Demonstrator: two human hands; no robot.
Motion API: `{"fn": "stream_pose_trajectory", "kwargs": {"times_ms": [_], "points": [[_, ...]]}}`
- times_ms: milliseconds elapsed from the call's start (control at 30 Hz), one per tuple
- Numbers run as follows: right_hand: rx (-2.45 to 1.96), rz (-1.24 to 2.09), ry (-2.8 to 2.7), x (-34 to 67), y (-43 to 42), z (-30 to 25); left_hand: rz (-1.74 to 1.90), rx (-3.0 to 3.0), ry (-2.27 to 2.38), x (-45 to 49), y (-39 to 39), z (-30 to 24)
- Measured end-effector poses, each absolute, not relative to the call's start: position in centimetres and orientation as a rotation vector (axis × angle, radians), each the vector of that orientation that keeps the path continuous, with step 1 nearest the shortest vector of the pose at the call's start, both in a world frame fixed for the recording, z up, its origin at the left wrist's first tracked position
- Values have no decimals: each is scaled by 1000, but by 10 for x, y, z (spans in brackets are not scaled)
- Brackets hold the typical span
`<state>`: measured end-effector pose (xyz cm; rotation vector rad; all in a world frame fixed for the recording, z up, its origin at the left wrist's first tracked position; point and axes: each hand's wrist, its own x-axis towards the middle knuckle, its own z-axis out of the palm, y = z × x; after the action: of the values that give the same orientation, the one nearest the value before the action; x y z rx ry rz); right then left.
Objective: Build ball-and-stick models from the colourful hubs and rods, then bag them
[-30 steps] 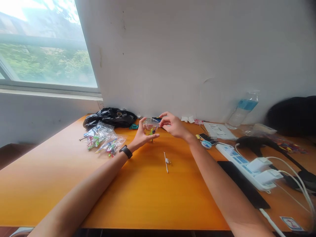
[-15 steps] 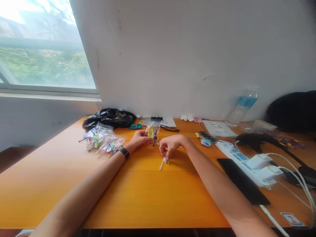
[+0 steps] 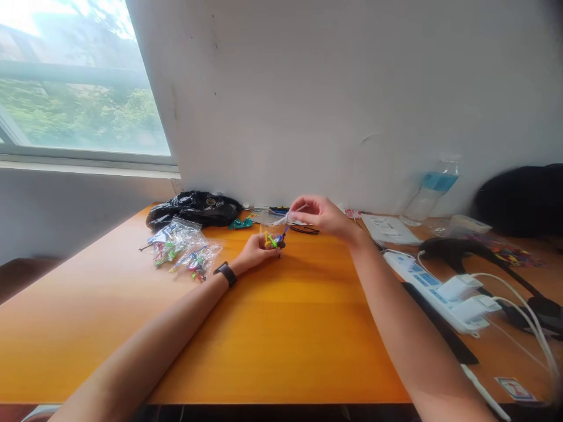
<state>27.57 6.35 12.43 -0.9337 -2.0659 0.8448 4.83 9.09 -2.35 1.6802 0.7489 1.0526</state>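
Observation:
My left hand (image 3: 252, 254), with a dark band on its wrist, is closed around a small clear plastic bag (image 3: 275, 241). Yellow, green, blue and dark plastic pieces show in the bag. Just above it, my right hand (image 3: 324, 218) pinches a small white stick-like piece (image 3: 280, 221); its exact kind is too small to tell. Left of my left hand lie more clear bags (image 3: 180, 235) with coloured pieces inside, on the wooden table (image 3: 264, 340).
Behind my hands are a black plastic bag (image 3: 193, 208), a teal wrapper (image 3: 240, 224) and black cords (image 3: 304, 230). To the right lie a white power strip (image 3: 422, 287) with chargers, a black phone-like slab (image 3: 444, 328) and papers (image 3: 389, 228). A clear bottle (image 3: 428, 196) leans by the wall.
My right hand has lifted the white piece off the table, up and away from me, to just above the bag. The bag in my left hand has tilted lower.

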Motion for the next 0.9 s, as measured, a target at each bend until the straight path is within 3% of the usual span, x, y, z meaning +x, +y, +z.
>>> {"fn": "stream_pose_trajectory", "kwargs": {"times_ms": [100,467,700,900], "points": [[-996,604,-1983,269,65,122,1055,1723,741,49,89,-24],[-1101,239,-2105,246,74,98,1019,1645,629,54,81,-22],[-1133,556,-2110,269,88,89,1217,1545,694,56,84,-16],[-1190,577,-2160,274,93,86,1155,1495,774,55,84,-12]]}}
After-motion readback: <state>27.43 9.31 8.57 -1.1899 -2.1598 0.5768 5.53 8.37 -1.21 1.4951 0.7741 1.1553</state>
